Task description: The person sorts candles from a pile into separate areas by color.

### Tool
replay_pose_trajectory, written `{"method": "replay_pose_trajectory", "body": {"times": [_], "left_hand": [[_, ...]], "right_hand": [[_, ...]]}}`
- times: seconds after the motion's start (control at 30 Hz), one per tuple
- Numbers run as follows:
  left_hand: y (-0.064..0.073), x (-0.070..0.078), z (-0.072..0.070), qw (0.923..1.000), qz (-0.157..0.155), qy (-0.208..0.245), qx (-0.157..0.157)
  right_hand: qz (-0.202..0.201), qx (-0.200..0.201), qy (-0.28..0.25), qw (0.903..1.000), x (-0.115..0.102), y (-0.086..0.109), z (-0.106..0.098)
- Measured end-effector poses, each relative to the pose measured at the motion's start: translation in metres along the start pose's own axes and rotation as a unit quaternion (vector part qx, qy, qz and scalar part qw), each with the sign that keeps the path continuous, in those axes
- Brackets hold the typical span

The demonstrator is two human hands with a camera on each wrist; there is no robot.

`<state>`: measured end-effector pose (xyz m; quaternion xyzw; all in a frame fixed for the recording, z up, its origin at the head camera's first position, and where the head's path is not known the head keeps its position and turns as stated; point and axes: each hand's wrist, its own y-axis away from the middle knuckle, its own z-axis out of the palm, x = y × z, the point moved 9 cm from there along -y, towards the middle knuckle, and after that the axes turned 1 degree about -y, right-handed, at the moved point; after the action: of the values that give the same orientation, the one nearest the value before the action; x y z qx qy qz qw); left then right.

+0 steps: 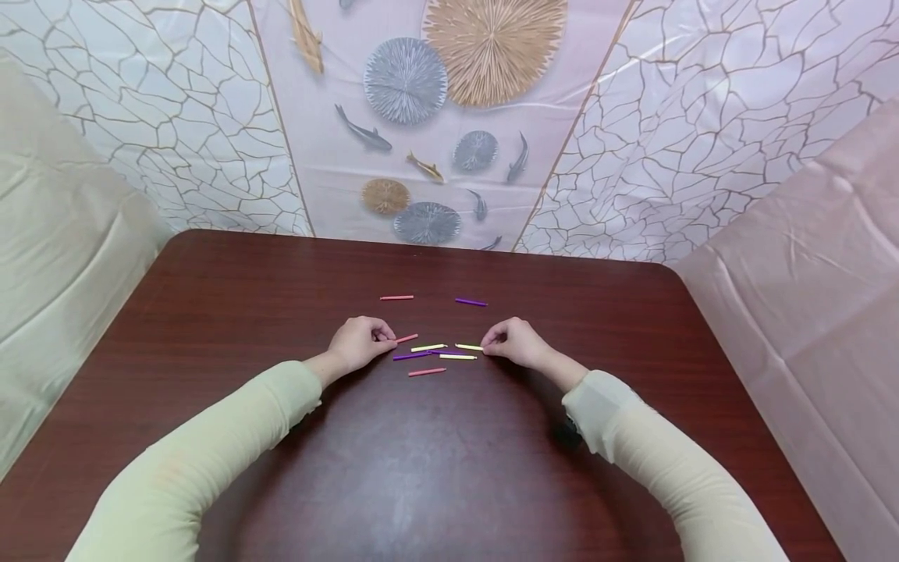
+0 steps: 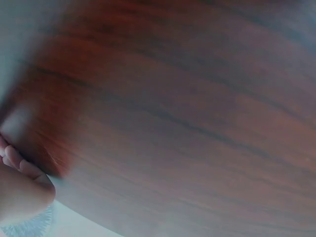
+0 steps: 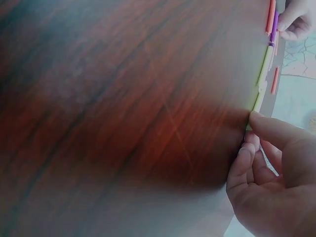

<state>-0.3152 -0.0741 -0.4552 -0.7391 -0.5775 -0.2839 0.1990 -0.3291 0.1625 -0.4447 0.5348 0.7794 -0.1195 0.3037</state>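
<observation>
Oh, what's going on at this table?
A person is using both bare hands at a dark table. The left hand pinches a thin red stick, while the right hand pinches a thin yellow stick. Between the hands lie two loose yellow sticks and two purple sticks, with a nearer red stick closer to the person. Farther back lie another red stick and another purple stick.

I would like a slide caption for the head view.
The left hand pinches a red stick, the right hand a yellow stick, near other sticks on a brown table.
</observation>
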Motion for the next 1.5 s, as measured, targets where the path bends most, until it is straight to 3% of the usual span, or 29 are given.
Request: {"method": "replay_pose_trajectory", "body": {"times": [0.37,0.6,0.93,1.17,1.5], "left_hand": [[0.005,0.003,-0.001,1.0000,0.001,0.003,-0.003],[0.006,0.001,0.000,1.0000,0.007,0.003,0.000],[0.007,-0.002,0.000,0.9999,0.010,0.012,0.001],[0.003,-0.003,0.004,0.9998,0.011,0.014,0.002],[0.004,0.002,-0.001,0.9995,0.023,0.019,0.010]], "right_hand": [[-0.041,0.001,0.000,0.9992,0.000,0.000,-0.002],[-0.015,0.022,-0.026,0.9993,0.017,-0.005,-0.021],[0.049,0.077,-0.003,0.9958,0.055,-0.014,-0.062],[0.072,0.076,0.011,0.9944,0.072,-0.016,-0.064],[0.064,0.085,0.025,0.9940,0.070,-0.017,-0.060]]}}
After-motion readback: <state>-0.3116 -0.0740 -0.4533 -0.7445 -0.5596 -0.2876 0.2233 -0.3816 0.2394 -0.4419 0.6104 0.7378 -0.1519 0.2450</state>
